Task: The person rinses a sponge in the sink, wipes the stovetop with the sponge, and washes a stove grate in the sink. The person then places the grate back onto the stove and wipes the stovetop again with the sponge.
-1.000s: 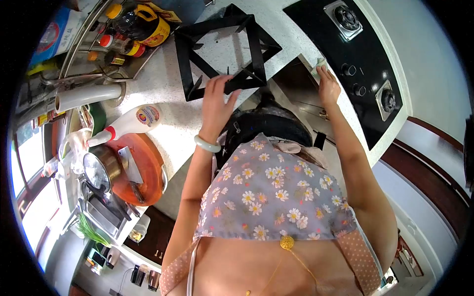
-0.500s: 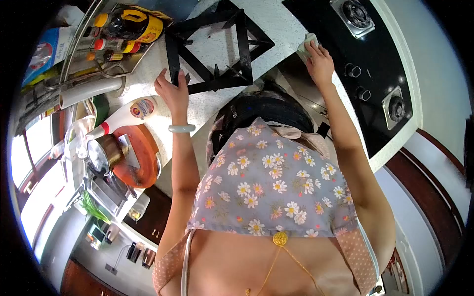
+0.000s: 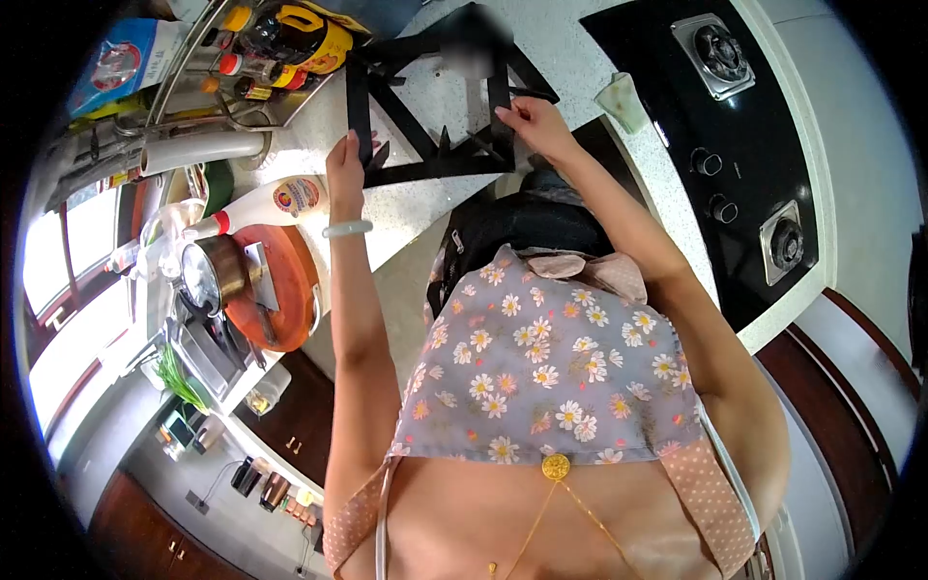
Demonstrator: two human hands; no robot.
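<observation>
Black metal stove grates (image 3: 435, 174) with inward prongs lie on the white speckled counter, one seeming to overlap the other. My left hand (image 3: 345, 174) is closed on the left side bar near its front corner, a pale bangle on the wrist. On the opposite side, my right hand (image 3: 539, 128) pinches the right bar between thumb and fingers. A folded pale cloth (image 3: 623, 102) lies at the counter's edge by the black gas hob (image 3: 715, 155), apart from my right hand. The far corner of the grates is blurred.
A spray bottle (image 3: 280, 201) lies left of my left hand, near a round orange-red board (image 3: 295, 290) and a metal pot (image 3: 215, 271). A rack of sauce bottles (image 3: 290, 39) stands behind. Two burners sit on the hob at the right.
My right hand has let go of the cloth, moved left and taken hold of the grate's right bar. My left hand's fingers have closed on the left bar.
</observation>
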